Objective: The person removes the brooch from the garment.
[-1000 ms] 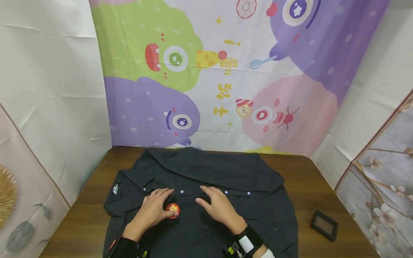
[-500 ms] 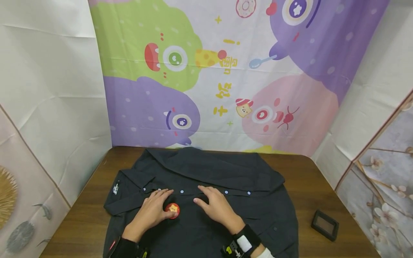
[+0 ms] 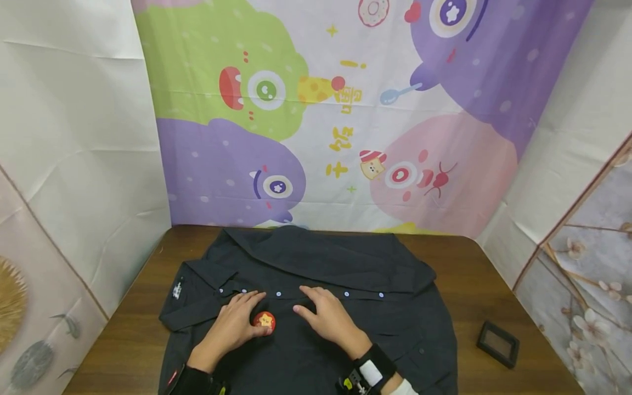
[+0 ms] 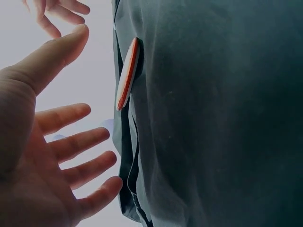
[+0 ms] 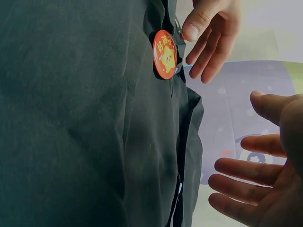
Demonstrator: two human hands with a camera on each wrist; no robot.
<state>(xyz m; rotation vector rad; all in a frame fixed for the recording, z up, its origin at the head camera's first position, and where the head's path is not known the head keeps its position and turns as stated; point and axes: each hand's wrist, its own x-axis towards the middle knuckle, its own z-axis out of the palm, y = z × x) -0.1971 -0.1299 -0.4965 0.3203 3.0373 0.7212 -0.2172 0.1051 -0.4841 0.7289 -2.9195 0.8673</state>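
one red badge (image 5: 164, 53), side-on l wrist cam, face visible r cam

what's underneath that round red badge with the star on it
The dark shirt is under the red badge, and the wooden table is beneath the shirt. The badge's back and the cloth directly below it are covered, so I can't tell what's there.

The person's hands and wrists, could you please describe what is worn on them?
The left hand and right hand are ungloved. The left wears a black wristband with a small red mark. The right wears a black strap with a white rectangular patch and a small black and yellow-green device; beyond shows white fabric, perhaps a sleeve.
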